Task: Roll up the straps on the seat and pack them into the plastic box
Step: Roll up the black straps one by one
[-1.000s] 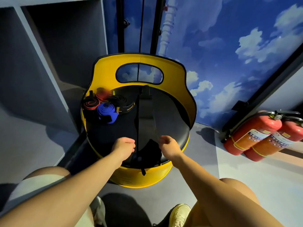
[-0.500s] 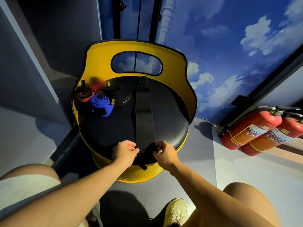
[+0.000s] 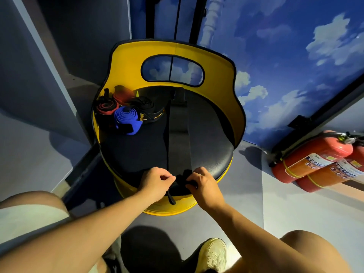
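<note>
Near edge of frame: a person's two bare forearms reach fwd over pale shorts and a cream shoe [image 3: 213, 255] on the grey floor.

Both hands now meet at the near rim of the round black seat [image 3: 137, 150]. The left hand [image 3: 156, 181] has its fingers curled, thumb and forefinger pinching the near end of the long black strap [image 3: 178, 134]. The right hand [image 3: 202, 184] pinches the same end from the right side, fingers bent round a small dark bundle. A short tail of strap hangs below, against the yellow base.

Change vs. a second ago: the hands were apart at the strap's sides; they have since closed in toward each other and a first fold or turn seems to have formed btwn them. Judged from this, rolling of this strap has just begun; nearly its whole length lies flat, running from the hands to the far edge of the seat.

Far left on the seat: straps already rolled, incl. a blue roll [image 3: 126, 120], a red-and-black roll [image 3: 106, 107] and a black roll w/ yellow lettering [image 3: 149, 111], touching one another.

Beyond, the yellow seat back [image 3: 220, 75] w/ an oval cut-out. No plastic box is in view. Far right on the floor: two red fire extinguishers [image 3: 315, 158] beside a sky-painted wall.
</note>
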